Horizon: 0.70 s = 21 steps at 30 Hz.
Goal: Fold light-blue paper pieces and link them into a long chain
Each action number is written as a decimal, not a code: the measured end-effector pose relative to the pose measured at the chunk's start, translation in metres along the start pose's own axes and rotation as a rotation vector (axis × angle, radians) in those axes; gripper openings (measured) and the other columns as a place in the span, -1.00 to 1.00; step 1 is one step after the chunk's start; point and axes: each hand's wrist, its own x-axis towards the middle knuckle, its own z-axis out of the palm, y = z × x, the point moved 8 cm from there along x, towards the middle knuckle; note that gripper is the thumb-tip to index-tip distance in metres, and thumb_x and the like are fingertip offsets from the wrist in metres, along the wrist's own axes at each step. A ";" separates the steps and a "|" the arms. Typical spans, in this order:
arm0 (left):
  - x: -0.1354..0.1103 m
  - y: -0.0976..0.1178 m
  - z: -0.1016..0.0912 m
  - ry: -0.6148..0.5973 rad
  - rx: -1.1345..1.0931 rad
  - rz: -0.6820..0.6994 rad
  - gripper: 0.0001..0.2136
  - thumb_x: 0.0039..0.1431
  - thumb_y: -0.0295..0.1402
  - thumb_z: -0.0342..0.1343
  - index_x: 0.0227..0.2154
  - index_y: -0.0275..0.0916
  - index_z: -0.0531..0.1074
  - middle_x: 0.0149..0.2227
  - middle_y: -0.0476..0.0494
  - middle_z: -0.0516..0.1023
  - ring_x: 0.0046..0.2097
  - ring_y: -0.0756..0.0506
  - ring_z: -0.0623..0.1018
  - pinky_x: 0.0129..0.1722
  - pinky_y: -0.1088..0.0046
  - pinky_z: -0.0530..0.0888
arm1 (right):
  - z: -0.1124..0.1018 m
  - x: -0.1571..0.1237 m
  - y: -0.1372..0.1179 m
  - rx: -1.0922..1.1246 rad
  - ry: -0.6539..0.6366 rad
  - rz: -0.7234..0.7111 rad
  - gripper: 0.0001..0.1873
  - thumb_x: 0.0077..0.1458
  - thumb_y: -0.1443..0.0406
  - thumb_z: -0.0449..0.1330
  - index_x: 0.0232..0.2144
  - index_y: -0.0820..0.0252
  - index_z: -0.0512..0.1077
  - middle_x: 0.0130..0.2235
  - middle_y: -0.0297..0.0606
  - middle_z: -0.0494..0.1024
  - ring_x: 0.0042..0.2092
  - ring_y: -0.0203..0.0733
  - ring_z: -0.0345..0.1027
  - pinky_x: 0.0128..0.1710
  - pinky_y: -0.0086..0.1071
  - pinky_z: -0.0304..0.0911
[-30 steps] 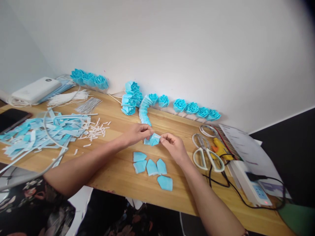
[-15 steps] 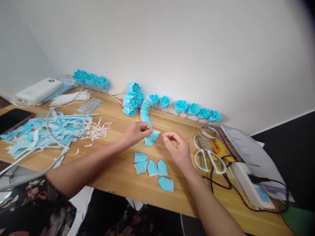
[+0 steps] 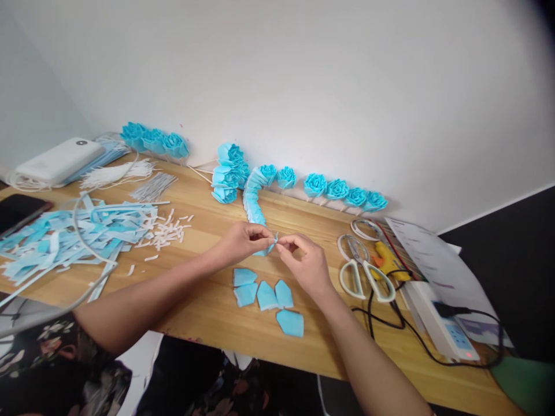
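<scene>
Yellow glue gun [image 3: 387, 258], white-handled scissors [image 3: 367, 271] — near the right hand [image 3: 306, 263]

A: Furniture?
B: One wooden table [image 3: 199, 312], brown grain, far edge along a white wall [image 3: 277, 75].
A: Left side?
B: A greyer wall [image 3: 30, 86], meeting the white one near the surface's far left corner.
A: Right?
B: Dark panel [image 3: 515, 254] beyond the right edge, material unclear.
A: Light?
B: Soft, shadows faint.
</scene>
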 end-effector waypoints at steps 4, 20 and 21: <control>0.000 -0.002 0.000 -0.001 0.015 0.009 -0.77 0.02 -0.23 0.13 -0.47 -0.34 0.49 -0.52 -0.02 0.45 -0.46 0.04 0.37 -0.44 0.55 0.27 | 0.001 0.000 0.001 0.001 -0.010 0.009 -0.92 0.08 0.29 0.16 -0.43 0.11 0.45 -0.41 -0.30 0.53 -0.36 -0.21 0.36 -0.29 -0.34 0.25; 0.000 -0.002 -0.001 0.008 0.003 -0.007 -0.79 0.03 -0.26 0.14 -0.48 -0.34 0.51 -0.54 -0.02 0.46 -0.47 0.05 0.38 -0.47 0.56 0.26 | 0.002 0.000 0.004 0.027 -0.016 0.033 -0.91 0.07 0.29 0.16 -0.43 0.12 0.47 -0.41 -0.30 0.54 -0.37 -0.21 0.37 -0.30 -0.35 0.24; 0.000 -0.002 -0.002 0.012 0.008 -0.009 -0.79 0.03 -0.26 0.14 -0.48 -0.34 0.51 -0.54 -0.02 0.46 -0.47 0.05 0.37 -0.47 0.56 0.26 | 0.002 -0.001 0.004 0.025 -0.016 0.029 -0.90 0.08 0.30 0.15 -0.43 0.12 0.47 -0.41 -0.30 0.54 -0.36 -0.21 0.37 -0.30 -0.35 0.24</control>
